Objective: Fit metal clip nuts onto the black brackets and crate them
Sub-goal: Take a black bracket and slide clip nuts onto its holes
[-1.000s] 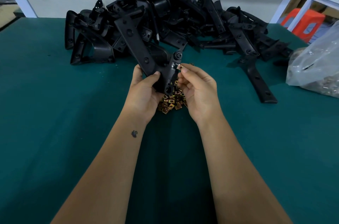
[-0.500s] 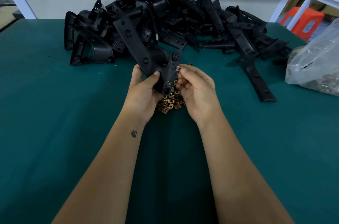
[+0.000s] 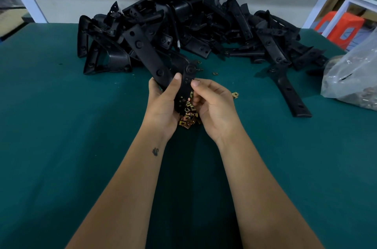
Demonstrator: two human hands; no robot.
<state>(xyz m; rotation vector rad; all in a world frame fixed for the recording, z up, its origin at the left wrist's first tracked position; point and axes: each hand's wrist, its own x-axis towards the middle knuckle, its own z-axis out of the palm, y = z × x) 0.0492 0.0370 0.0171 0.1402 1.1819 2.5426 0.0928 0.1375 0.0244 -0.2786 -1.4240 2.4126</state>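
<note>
crowding the green table [image 3: 61, 126] behind: bracket pile [image 3: 183, 24], plastic bag [image 3: 353, 77].

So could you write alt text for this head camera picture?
A person's left hand holds a black bracket while the right hand works at its edge, above a small pile of brass-coloured clip nuts on a green table. More brackets are heaped behind.

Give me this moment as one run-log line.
left hand: grips black bracket | right hand: fingers curled at bracket edge, clip unclear | clip nuts: piled below | crate: unseen
</note>
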